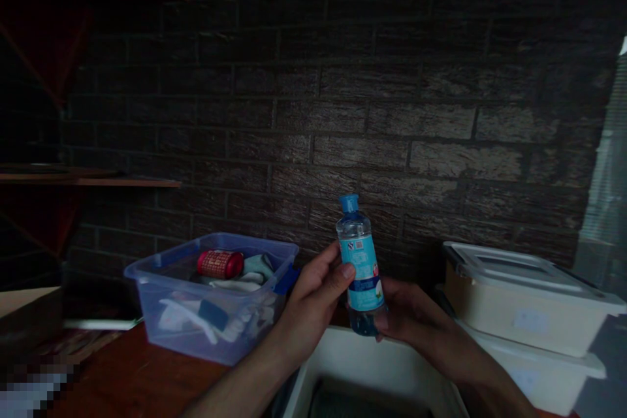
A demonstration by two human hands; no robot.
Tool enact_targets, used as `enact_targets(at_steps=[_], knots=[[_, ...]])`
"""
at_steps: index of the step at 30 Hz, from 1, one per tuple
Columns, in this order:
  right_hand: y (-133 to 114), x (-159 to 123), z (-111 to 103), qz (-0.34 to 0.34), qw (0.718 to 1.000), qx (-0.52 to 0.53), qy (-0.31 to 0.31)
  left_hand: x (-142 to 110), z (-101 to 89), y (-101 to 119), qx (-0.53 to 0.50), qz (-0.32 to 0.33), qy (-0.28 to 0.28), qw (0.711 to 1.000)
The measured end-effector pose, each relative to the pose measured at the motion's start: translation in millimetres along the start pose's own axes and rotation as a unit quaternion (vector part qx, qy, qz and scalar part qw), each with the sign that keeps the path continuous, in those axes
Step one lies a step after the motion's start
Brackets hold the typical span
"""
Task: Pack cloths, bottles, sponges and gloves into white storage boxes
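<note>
A clear plastic bottle (363, 281) with a blue cap and a light blue label stands nearly upright between my hands, leaning slightly left at the top. My left hand (313, 290) grips its left side, the thumb lying across the label. On the lower right, my right hand (409, 310) is closed round the bottle near its base; some of those fingers are hidden behind it. Below the bottle is a white open bin (362, 356) with something dark inside that I cannot make out.
To the left, a translucent blue plastic box (196, 333) holds a red can (220, 264) and several cloth-like items. Two lidded cream boxes (529, 313) are stacked at right. A wooden shelf (132, 181) juts out at left, and a dark brick wall (343, 104) rises behind.
</note>
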State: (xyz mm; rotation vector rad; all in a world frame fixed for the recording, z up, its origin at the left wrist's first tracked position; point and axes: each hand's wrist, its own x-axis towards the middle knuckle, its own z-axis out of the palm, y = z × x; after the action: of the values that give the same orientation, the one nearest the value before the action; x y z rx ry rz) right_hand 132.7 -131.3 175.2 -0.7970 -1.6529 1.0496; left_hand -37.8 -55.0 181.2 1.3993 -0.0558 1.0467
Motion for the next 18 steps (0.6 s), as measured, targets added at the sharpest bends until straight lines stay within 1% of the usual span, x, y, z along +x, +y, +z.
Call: enact_targets(at_steps=[2, 4, 6, 8, 11, 15, 18], knots=[[-0.1, 0.4, -0.3, -0.004, 1.000, 0.016, 0.002, -0.2, 0.7, 1.1, 0.019, 0.010, 0.001, 1.000], [0.6, 1.0, -0.5, -0.012, 1.000, 0.025, 0.013, -0.6, 1.1, 2.4, 0.062, 0.030, 0.010, 0.998], [1.6, 1.1, -1.2, -0.015, 0.999, 0.018, 0.027, -1.1, 1.4, 3.4, 0.103, 0.043, 0.015, 0.994], [2.5, 0.7, -2.4, -0.017, 0.999, 0.011, 0.029, -1.3, 1.9, 4.1, 0.123, 0.042, 0.007, 0.992], [2.7, -0.3, -3.5, -0.018, 1.000, 0.008, 0.023, -1.2, 3.5, 5.3, 0.130, 0.037, -0.010, 0.991], [-0.1, -1.8, -1.7, -0.007, 0.999, 0.022, 0.022, -2.1, 7.0, 8.0, 0.120, 0.036, -0.009, 0.992], [-4.7, -2.2, 0.8, -0.004, 1.000, 0.027, 0.009, -4.0, 9.9, 10.0, 0.101, 0.032, -0.009, 0.994]])
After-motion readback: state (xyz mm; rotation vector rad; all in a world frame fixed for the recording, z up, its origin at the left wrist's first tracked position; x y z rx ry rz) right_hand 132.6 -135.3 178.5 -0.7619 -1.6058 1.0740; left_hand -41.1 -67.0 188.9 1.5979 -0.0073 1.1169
